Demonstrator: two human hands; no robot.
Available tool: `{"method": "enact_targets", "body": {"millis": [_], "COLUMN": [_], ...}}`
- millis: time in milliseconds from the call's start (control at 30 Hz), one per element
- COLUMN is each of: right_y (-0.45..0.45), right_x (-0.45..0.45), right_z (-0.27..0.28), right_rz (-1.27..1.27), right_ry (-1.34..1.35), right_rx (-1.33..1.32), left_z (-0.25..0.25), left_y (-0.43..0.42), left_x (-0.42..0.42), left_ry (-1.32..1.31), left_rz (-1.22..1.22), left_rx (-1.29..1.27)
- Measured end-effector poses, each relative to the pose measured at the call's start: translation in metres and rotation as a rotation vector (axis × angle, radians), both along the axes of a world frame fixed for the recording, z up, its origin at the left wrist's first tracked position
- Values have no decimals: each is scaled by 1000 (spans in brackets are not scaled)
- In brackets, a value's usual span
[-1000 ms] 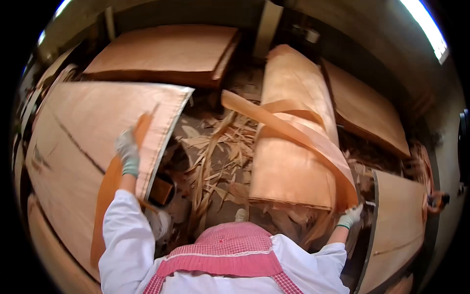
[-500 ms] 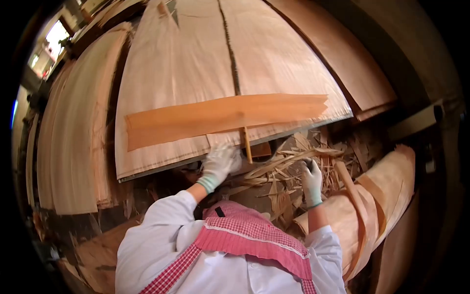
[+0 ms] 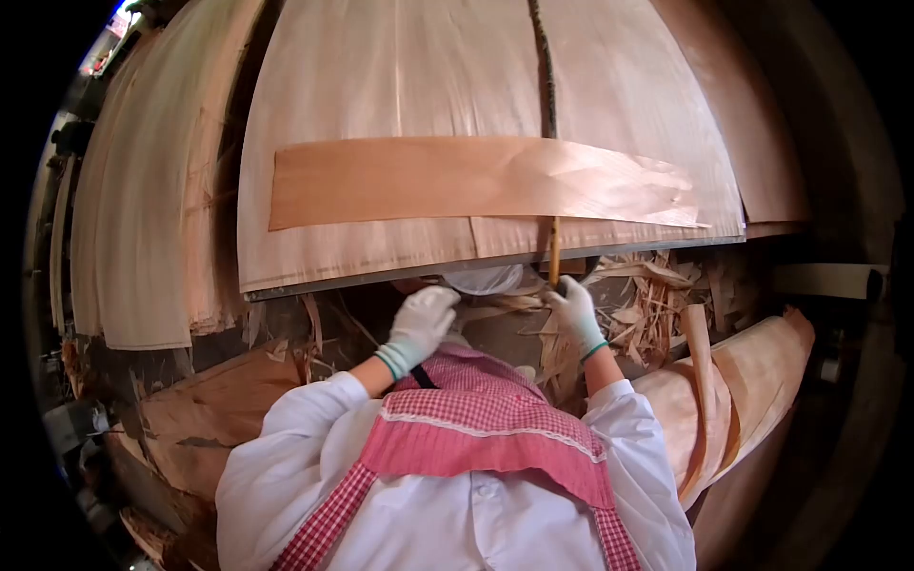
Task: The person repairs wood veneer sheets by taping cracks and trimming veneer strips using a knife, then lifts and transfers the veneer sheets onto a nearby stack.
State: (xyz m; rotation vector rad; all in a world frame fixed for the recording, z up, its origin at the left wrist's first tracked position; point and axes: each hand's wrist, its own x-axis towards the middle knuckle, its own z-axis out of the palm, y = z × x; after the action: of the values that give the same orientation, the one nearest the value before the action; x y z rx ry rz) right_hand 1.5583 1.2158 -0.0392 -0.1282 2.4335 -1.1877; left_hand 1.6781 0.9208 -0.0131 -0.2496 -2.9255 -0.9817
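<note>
My left hand (image 3: 424,324), in a white glove with a green cuff, is closed just below the near edge of the veneer-covered table (image 3: 381,257); what it holds, if anything, is hidden. My right hand (image 3: 574,314), gloved too, has its fingers closed around the lower end of a thin yellowish stick (image 3: 555,249) that juts over the table edge. Across the pale sheet lies an orange-brown veneer strip (image 3: 409,181), its right end ragged, covering part of the stick. A dark line (image 3: 546,76) runs up the sheet behind it.
Stacked veneer sheets (image 3: 152,190) stand at the left. Below right lies a rolled veneer bundle (image 3: 762,371) with a loose strip (image 3: 703,390). Veneer scraps (image 3: 652,300) litter the floor. A round whitish object (image 3: 484,278) shows under the table edge. Another sheet (image 3: 219,409) lies lower left.
The view has turned left toward the table. The strip, earlier in my left hand, now lies flat across the sheet. My right hand has moved from the roll to the stick.
</note>
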Motion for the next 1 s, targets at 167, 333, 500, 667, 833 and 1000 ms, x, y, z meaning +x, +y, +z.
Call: {"method": "enact_targets", "body": {"millis": [167, 333, 500, 667, 833, 1000], "right_y": [14, 38, 6, -21, -13, 13], "right_x": [-51, -7, 69, 87, 92, 108], "right_z": [37, 63, -28, -61, -50, -53], "right_rz": [-479, -534, -233, -232, -296, -321], "right_ry": [289, 184, -145, -281, -327, -420], "right_rx": [-43, -79, -26, -177, -214, -122], "left_z": [-49, -168, -175, -81, -240, -242], "left_y": [12, 4, 21, 39, 35, 38], "left_x": [-32, -67, -40, -28, -79, -74], "left_ry": [-554, -876, -578, -544, -716, -678], "left_rz": [138, 169, 187, 338, 518, 498], "left_rx": [-70, 165, 99, 65, 113, 193]}}
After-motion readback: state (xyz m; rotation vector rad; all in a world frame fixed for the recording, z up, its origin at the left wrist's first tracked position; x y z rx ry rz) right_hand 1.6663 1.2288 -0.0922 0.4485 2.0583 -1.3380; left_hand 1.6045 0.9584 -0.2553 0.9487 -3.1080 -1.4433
